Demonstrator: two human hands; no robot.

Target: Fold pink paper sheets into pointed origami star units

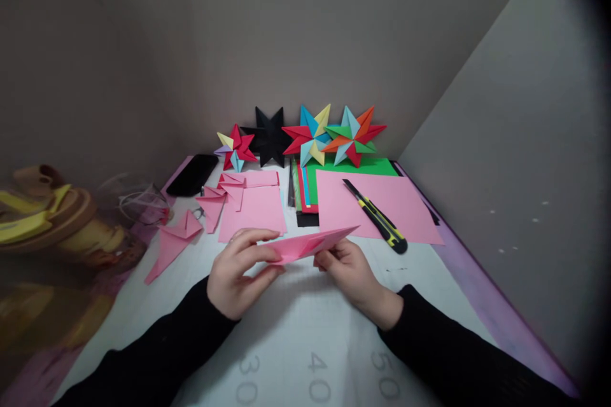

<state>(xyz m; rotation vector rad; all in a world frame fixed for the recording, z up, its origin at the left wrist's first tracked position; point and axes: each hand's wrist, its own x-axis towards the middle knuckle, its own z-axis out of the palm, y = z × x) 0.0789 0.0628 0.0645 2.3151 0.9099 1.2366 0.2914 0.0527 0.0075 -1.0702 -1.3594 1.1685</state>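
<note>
A folded piece of pink paper (305, 245) is held up over the white work surface between both hands. My left hand (243, 270) pinches its left end, thumb below and fingers above. At the other end, my right hand (351, 270) grips the lower right edge between thumb and fingers. Left of my hands lie several folded pink paper pieces (175, 241). Beyond the left hand are flat pink sheets (252, 206). A yellow and black utility knife (379, 219) rests on a large pink sheet (410, 203) beyond the right hand.
Several folded paper stars (271, 137) lean on the back wall. Under and behind the large sheet is a stack of coloured paper (353, 166). A black phone (193, 175) lies at the back left. A brown and yellow object (62, 222), blurred, stands at the left edge.
</note>
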